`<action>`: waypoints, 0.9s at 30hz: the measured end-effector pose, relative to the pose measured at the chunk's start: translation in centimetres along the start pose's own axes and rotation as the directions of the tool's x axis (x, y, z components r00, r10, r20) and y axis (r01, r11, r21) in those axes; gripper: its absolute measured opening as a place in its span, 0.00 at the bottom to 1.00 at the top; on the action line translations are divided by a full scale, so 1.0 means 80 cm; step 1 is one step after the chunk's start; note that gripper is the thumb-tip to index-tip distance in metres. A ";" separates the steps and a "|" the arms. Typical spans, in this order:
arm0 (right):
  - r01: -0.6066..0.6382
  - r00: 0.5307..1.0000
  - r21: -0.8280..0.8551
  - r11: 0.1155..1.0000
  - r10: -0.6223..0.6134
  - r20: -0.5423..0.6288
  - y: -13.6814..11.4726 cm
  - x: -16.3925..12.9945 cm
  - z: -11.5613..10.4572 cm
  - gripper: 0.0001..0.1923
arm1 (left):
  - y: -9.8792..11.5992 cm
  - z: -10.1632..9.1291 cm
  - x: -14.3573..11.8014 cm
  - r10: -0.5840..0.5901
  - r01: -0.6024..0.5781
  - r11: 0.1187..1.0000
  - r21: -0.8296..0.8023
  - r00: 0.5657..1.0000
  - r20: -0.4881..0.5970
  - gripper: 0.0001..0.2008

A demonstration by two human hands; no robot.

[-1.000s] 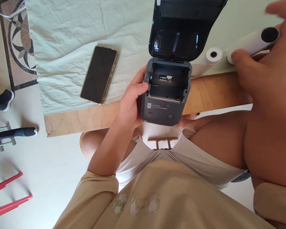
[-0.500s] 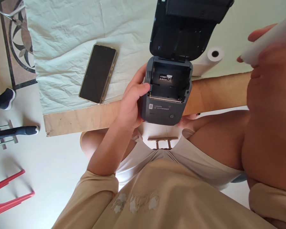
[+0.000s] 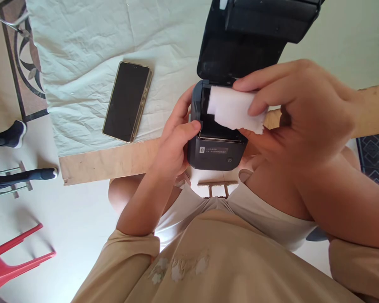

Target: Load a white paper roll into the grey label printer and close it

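"What do the hands hold?"

"The left hand [image 3: 177, 141] clasps a portable Bluetooth printer [image 3: 210, 160], seemingly to steady it; the right hand [image 3: 306, 113] pinches a white paper roll [image 3: 232, 105] at the open bay [image 3: 207, 123]."

"And the room around?"

"The printer is held over the wooden table edge [image 3: 113, 163] — the raised lid [image 3: 240, 50] leaves access from above — with a smartphone [image 3: 126, 101] apart on the cloth [image 3: 78, 80]."

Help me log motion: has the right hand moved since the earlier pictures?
Yes: relative to the phone, the right hand has moved left, holding white paper at the printer.
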State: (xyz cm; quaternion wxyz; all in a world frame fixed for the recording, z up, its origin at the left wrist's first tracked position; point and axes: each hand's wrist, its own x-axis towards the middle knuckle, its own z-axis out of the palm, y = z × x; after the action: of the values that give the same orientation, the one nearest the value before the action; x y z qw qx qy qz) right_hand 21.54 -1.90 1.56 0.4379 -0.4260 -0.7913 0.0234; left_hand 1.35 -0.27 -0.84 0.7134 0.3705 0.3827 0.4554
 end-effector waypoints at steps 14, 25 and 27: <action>-0.130 0.990 0.037 0.991 0.132 -0.055 -0.002 -0.007 0.022 0.12 | -0.004 0.000 0.000 0.095 -0.091 0.988 -0.125 0.995 0.026 0.12; 0.159 0.984 0.136 0.978 -0.168 0.053 0.000 -0.010 0.002 0.09 | -0.020 -0.016 0.003 0.173 -0.162 0.984 -0.077 0.967 0.186 0.19; 0.165 0.978 0.164 0.973 -0.183 0.099 -0.004 -0.012 0.003 0.10 | -0.023 -0.020 0.004 0.196 -0.191 0.981 -0.044 0.957 0.215 0.24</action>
State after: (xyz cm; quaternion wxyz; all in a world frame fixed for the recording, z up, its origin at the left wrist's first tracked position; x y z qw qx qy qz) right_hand 21.41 -2.66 0.88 0.4246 -0.3176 -0.8449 0.0705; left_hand 0.69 -0.26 -3.20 0.7074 0.4456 0.2585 0.4839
